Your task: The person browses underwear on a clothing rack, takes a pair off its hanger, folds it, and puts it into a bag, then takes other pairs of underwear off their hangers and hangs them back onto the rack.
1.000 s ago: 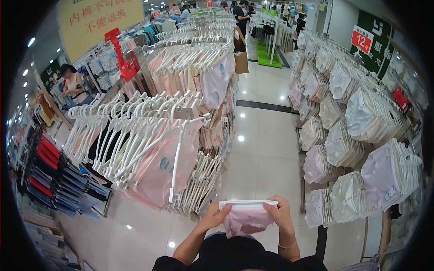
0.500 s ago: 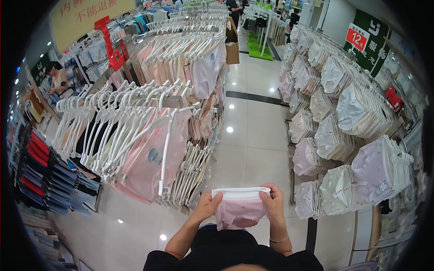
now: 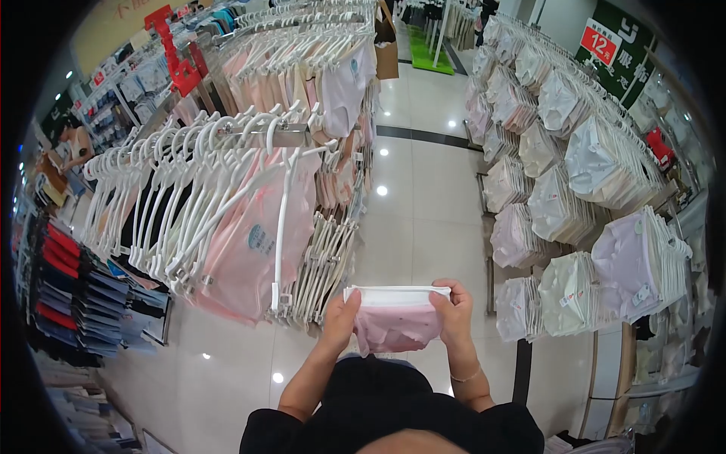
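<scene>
Underwear (image 3: 397, 319) held over the aisle (image 3: 412, 242), pretty much sideways
Long axis runs left-right, white waistband (image 3: 397, 296) far, pink part (image 3: 398, 331) near; both ends are pinched by left hand (image 3: 339, 319) and right hand (image 3: 456, 314), fingers closed up.

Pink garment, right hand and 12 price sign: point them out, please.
Pink garment (image 3: 398, 328), head view: middle of its pink cloth.
Right hand (image 3: 455, 313), head view: middle of the hand.
Price sign (image 3: 600, 42), head view: its red face.
</scene>
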{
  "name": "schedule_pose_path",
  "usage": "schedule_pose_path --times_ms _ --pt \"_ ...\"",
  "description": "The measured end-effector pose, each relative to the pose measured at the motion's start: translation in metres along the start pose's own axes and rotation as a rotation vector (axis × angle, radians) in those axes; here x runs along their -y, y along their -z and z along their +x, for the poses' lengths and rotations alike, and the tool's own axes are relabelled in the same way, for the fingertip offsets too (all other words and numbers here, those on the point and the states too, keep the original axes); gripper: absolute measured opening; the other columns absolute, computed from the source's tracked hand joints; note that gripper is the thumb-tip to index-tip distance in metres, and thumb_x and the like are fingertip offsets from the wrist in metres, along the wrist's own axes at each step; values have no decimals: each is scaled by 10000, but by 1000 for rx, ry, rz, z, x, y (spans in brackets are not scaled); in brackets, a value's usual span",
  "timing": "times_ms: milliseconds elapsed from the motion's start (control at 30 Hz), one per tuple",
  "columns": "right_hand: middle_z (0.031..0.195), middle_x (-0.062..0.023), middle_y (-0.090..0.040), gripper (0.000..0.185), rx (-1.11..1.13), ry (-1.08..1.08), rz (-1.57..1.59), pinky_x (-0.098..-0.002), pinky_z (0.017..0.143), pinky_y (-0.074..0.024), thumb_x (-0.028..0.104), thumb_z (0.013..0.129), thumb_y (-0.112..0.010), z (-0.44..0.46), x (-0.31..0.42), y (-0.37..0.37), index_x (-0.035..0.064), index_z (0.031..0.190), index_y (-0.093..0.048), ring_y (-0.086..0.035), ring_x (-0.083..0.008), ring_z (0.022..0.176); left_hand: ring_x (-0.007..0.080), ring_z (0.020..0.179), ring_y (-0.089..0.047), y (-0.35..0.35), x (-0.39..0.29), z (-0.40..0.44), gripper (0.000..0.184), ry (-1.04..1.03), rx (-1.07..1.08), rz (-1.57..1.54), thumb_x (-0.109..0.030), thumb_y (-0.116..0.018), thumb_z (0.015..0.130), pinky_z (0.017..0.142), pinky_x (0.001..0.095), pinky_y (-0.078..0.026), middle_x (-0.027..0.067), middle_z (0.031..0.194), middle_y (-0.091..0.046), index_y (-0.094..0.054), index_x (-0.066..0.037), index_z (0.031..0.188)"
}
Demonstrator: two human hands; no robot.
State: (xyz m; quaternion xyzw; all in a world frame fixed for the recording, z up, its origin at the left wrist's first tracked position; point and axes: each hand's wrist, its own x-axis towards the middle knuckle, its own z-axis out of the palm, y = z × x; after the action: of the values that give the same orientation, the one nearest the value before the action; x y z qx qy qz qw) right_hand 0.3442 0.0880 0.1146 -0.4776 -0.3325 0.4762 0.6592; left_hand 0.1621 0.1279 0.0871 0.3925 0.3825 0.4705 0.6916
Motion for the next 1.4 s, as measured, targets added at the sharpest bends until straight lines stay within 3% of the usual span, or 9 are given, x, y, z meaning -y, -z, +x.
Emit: schedule_pose_path --times_ms 133,233,367,467,767,967,1067,1167,1400 --pt "748 -51 -511 169 22 -23 88 -211 576 -405 69 689 -541 0 6 -7 10 834 -478 -491 -97 652 99 665 -515 -6 -15 2 312 58 60 -163 -273 -388 819 581 218 -405 68 759 -542 -485 19 869" --pt "756 -69 -516 190 34 -146 252 -233 597 -425 71 698 -522 3 15 -15 14 866 -455 -510 -125 675 179 840 -515 -2 -10 5 368 115 152 -299 -305 -379 816 737 291 -410 120 912 -520 -441 23 970" --pt "774 -90 -522 244 49 -234 452 -251 627 -441 62 694 -519 9 18 -23 5 913 -428 -522 -145 687 199 987 -428 1 7 8 380 333 312 -568 -195 -429 803 846 331 -351 123 1087 -407 -312 -9 1113" --pt "833 -96 -522 310 118 -183 426 -251 649 -440 54 695 -532 14 21 -22 -6 975 -413 -521 -151 737 204 995 -422 -8 -5 4 415 322 429 -382 -167 -442 795 857 334 -339 112 1089 -412 -285 -10 1146" --pt "958 -118 -488 441 257 -224 254 -260 769 -387 52 652 -561 17 25 -11 -28 1053 -397 -488 -156 866 221 1006 -426 7 -23 9 458 516 535 -691 -314 -338 824 849 335 -348 147 1118 -399 -297 16 1138" --pt "1011 -117 -461 473 306 -443 407 -269 773 -383 105 647 -575 11 -7 -17 -22 1065 -394 -465 -167 919 230 966 -458 2 -25 7 470 506 446 -808 -337 -338 819 831 330 -365 157 1075 -437 -312 15 1130" --pt "1012 -111 -462 484 541 -700 663 -307 791 -375 118 649 -573 4 -23 -11 -21 1072 -385 -452 -180 945 233 950 -468 11 -20 11 468 461 484 -886 -340 -341 816 827 329 -369 156 1055 -453 -327 14 1122" --pt "1016 -110 -461 481 455 -695 512 -347 802 -373 145 668 -565 -4 -29 0 -23 1075 -372 -451 -195 953 229 951 -467 13 -19 11 471 436 370 -855 -347 -350 812 830 330 -367 150 1041 -465 -339 13 1116" --pt "986 -140 -478 380 357 -588 648 -367 763 -409 133 727 -492 -1 -20 6 -41 1046 -382 -495 -233 885 216 985 -439 12 -4 5 451 444 300 -807 -289 -405 800 850 326 -350 134 1100 -420 -317 4 1131"
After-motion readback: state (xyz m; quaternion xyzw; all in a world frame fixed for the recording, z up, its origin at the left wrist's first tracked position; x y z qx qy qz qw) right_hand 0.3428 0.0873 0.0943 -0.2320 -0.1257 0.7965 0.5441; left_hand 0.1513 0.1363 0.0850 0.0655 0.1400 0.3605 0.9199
